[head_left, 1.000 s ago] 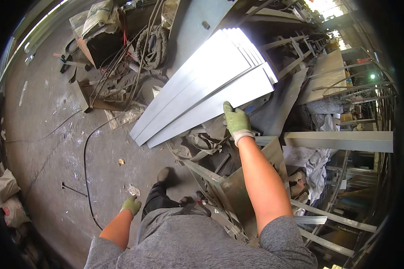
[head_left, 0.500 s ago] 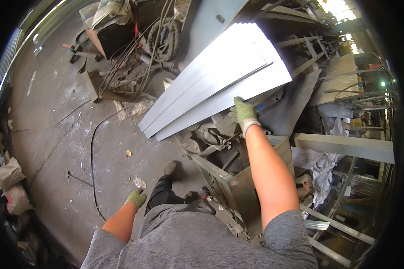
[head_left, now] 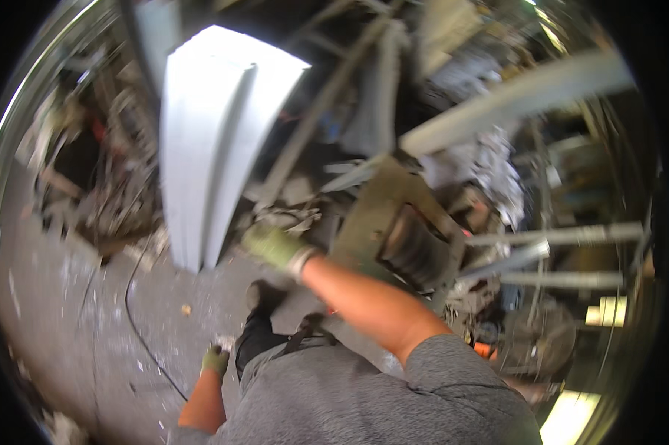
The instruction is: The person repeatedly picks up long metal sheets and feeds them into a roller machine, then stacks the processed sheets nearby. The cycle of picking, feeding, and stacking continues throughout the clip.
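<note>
My right hand (head_left: 277, 248), in a pale green glove, reaches across in front of me. Its fingers are smeared by motion, and no held thing shows. Just left of it lies a stack of long, light grey sheet-metal strips (head_left: 197, 141), partly overlapping and fanned at the far end. A gap shows between glove and strips. My left hand (head_left: 214, 360), also gloved, hangs low at my left side over the floor; its fingers are too small and blurred to read, and nothing is seen in it.
To the right stands a greenish metal housing (head_left: 371, 200) with a dark opening. Beyond it a long metal beam (head_left: 520, 104) slants across, near crumpled silvery sheeting (head_left: 490, 167). Scrap and cords (head_left: 123, 163) lie at far left. A black cable (head_left: 138, 319) runs over the floor.
My right hand has left the edge of the metal strips and swung in toward my body. The view has turned right, so the strips now appear farther left. My left hand still hangs low.
</note>
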Motion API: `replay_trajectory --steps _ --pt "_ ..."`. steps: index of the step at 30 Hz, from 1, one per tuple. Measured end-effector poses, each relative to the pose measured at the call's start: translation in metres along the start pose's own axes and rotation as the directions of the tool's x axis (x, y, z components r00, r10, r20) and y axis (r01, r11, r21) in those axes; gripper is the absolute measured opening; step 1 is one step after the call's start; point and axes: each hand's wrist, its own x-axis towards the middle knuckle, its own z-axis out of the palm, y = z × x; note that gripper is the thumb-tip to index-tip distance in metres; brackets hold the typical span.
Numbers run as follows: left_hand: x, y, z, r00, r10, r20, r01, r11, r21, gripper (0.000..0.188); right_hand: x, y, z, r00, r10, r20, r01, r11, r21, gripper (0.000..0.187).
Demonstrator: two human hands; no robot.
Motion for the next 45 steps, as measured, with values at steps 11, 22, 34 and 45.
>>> replay_trajectory --steps 11,22,34,45 --pt "0.038 0.061 0.014 0.963 0.268 0.042 -0.267 0.911 0.315 0.053 -0.258 -0.089 -0.103 0.766 0.532 0.362 -0.540 0.226 0.811 0.042" --pt "-0.016 0.109 0.133 0.941 0.299 0.161 -0.331 0.703 0.630 0.059 -0.589 -0.149 -0.056 0.342 0.921 0.186 -0.196 -0.123 0.973 0.033" --pt "-0.020 0.171 0.185 0.885 0.357 0.300 -0.465 0.625 0.627 0.052 -0.851 -0.169 0.058 -0.491 0.737 0.464 -0.240 -0.626 0.742 0.056" --pt "-0.054 0.183 0.238 0.907 0.348 0.236 -0.420 0.774 0.474 0.054 -0.982 0.009 0.045 -0.676 0.708 0.202 -0.506 -0.646 0.571 0.103"
